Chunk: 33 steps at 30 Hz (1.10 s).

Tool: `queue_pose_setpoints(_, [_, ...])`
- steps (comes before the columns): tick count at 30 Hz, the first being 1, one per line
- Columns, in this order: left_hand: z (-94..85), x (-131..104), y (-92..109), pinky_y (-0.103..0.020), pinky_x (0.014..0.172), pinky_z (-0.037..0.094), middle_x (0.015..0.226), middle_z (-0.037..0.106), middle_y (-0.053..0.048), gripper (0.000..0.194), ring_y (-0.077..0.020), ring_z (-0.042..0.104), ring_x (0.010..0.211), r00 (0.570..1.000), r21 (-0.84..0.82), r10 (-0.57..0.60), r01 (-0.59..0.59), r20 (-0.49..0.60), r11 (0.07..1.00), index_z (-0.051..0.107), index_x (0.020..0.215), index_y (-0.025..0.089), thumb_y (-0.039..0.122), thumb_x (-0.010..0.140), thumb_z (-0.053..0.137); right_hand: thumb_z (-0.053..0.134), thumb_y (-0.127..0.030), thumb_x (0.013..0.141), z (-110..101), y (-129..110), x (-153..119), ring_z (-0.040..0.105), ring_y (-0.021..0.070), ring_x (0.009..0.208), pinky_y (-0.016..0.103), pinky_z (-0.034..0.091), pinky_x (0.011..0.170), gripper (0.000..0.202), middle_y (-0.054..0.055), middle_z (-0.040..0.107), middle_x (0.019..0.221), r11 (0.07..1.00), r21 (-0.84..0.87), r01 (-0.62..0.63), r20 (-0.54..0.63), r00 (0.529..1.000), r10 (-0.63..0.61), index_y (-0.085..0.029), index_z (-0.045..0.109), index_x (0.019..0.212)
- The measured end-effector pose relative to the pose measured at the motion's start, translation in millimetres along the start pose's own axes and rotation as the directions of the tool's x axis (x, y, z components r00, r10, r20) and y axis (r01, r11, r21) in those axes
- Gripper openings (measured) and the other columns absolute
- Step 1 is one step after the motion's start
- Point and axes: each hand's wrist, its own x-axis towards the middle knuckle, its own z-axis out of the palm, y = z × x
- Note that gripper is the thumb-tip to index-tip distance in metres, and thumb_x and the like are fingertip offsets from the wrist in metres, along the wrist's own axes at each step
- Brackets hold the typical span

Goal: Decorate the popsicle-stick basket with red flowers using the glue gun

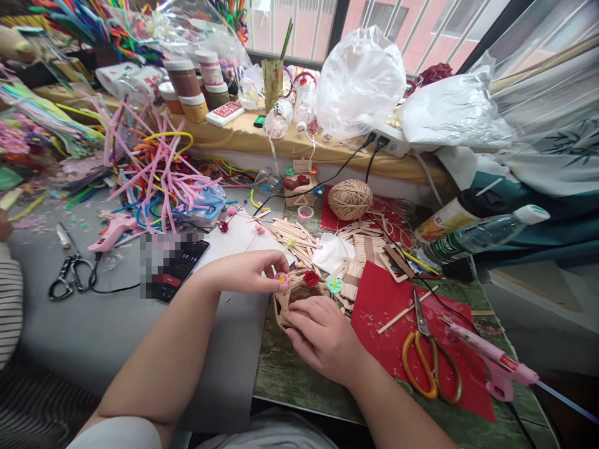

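Both hands work at a small twine basket (282, 304) on the green, wood-patterned tabletop (281, 365), just left of a red sheet (374, 318). Thumb and fingertips of the left hand (255, 272) are nearly together, pinching a pink flower (282, 278) with a yellow centre at the basket's rim. Half-bent fingers of the right hand (322, 333) lie against the near side; its thumb is hard to make out, so I cannot tell whether it grips. Tan cord covers the basket, running in close strands along the left wall, which looks angular rather than round, and its hollow middle shows between the hands. Along the far rim sit a deep red rose (311, 278), its petals coiled, and a mint-green flower (334, 285) with a yellow centre. The near wall is mostly hidden by the right hand.
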Motion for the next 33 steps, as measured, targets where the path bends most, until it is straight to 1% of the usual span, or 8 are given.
queue_pose_setpoints(5, [5.3,7,-5,-0.027,0.073,0.045,0.104,0.072,-0.001,0.041,-0.0202,0.065,0.092,0.999,0.043,-0.047,0.048,-0.009,0.998,0.063,0.115,0.024,0.047,0.084,0.075,0.062,-0.019,0.099,1,0,1,0.069,0.0241,0.103,0.042,0.054,0.091,0.027,0.009,0.076,0.115,1.000,0.004,-0.004,-0.009,1.000,0.004,-0.022,0.067,0.126])
queue_pose_setpoints(9, [8.7,10,-7,-0.027,0.074,0.044,0.105,0.071,-0.001,0.041,-0.0204,0.064,0.093,0.999,0.033,-0.036,0.036,-0.015,0.999,0.062,0.116,0.024,0.047,0.083,0.074,0.062,-0.018,0.098,2,1,-1,0.069,0.0246,0.105,0.043,0.054,0.090,0.030,0.009,0.076,0.116,1.000,0.007,-0.007,-0.010,1.000,0.007,-0.023,0.066,0.128])
queue_pose_setpoints(13, [9.4,10,-8,-0.028,0.077,0.045,0.105,0.071,-0.001,0.041,-0.0199,0.063,0.093,1.000,0.016,-0.013,0.013,-0.001,1.000,0.061,0.115,0.023,0.046,0.084,0.073,0.060,-0.018,0.099,4,-1,-1,0.067,0.0285,0.119,0.046,0.053,0.095,0.040,0.015,0.064,0.149,0.998,-0.069,-0.010,-0.020,1.000,0.008,-0.022,0.059,0.139])
queue_pose_setpoints(15, [10.3,11,-10,-0.028,0.078,0.045,0.105,0.071,-0.001,0.038,-0.0195,0.063,0.093,1.000,0.002,-0.002,0.002,0.000,1.000,0.061,0.114,0.023,0.041,0.083,0.073,0.059,-0.019,0.099,5,-4,1,0.067,0.0287,0.113,0.047,0.052,0.092,0.039,0.015,0.055,0.160,0.993,-0.119,-0.027,0.020,0.999,0.029,-0.020,0.057,0.138])
queue_pose_setpoints(19, [9.6,11,-14,-0.027,0.079,0.047,0.104,0.072,-0.001,0.039,-0.0195,0.064,0.093,1.000,-0.032,0.023,-0.023,-0.004,0.999,0.062,0.112,0.023,0.038,0.080,0.078,0.059,-0.018,0.097,6,-9,7,0.066,0.0259,0.093,0.046,0.049,0.082,0.029,0.012,0.048,0.166,0.980,-0.182,-0.077,0.107,0.989,0.098,-0.019,0.060,0.125])
queue_pose_setpoints(25, [-2.9,3,-20,-0.027,0.074,0.051,0.107,0.074,-0.005,0.046,-0.0168,0.068,0.083,0.992,-0.231,0.009,0.020,0.125,0.973,0.065,0.121,0.021,0.053,0.090,0.073,0.060,-0.020,0.096,7,-9,9,0.064,0.0252,0.090,0.044,0.046,0.082,0.023,0.010,0.045,0.169,0.974,-0.206,-0.096,0.126,0.984,0.123,-0.019,0.061,0.120])
queue_pose_setpoints(29, [-2.5,8,-24,-0.027,0.071,0.052,0.096,0.072,-0.003,0.044,-0.0149,0.066,0.076,0.987,-0.305,-0.032,0.080,0.160,0.949,0.066,0.114,0.018,0.050,0.086,0.078,0.060,-0.020,0.098,5,-9,9,0.065,0.0250,0.091,0.044,0.046,0.084,0.029,0.011,0.043,0.169,0.977,-0.190,-0.098,0.124,0.985,0.123,-0.019,0.061,0.127])
queue_pose_setpoints(33, [2.2,15,-30,-0.028,0.072,0.054,0.097,0.071,-0.004,0.044,-0.0171,0.066,0.083,0.987,-0.361,-0.029,0.086,0.161,0.929,0.066,0.113,0.018,0.047,0.083,0.081,0.059,-0.021,0.099,3,-10,9,0.066,0.0253,0.092,0.045,0.047,0.086,0.036,0.011,0.045,0.168,0.979,-0.172,-0.111,0.133,0.982,0.135,-0.019,0.059,0.135])
